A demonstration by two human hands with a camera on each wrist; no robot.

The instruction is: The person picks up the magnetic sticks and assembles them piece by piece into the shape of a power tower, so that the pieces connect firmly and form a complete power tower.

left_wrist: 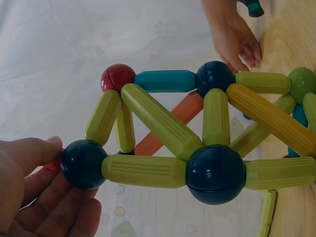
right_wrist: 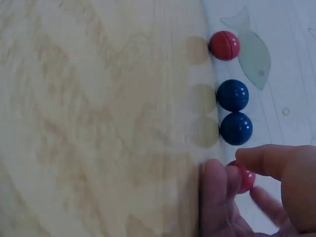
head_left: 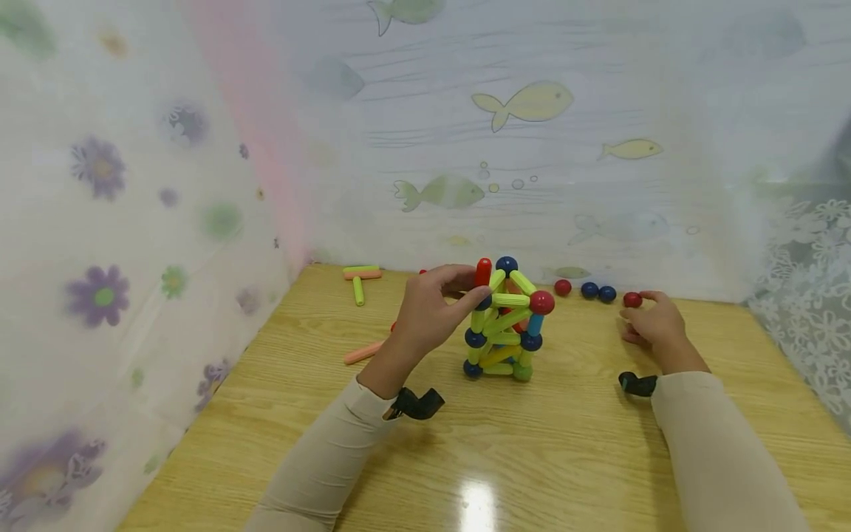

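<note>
A tower of magnetic rods and balls stands on the table, mostly lime-green rods joined by dark blue, red and green balls. My left hand is at its upper left corner and pinches a red magnetic rod, which stands upright over a dark blue ball. In the left wrist view the fingers hide most of that rod. Farther right, by the back wall, my right hand grips a red ball between thumb and fingers.
Along the wall, left of my right hand, sit two dark blue balls and another red ball. Green and orange rods lie at the back left, and one orange rod lies beside my left forearm. A printed curtain borders the table.
</note>
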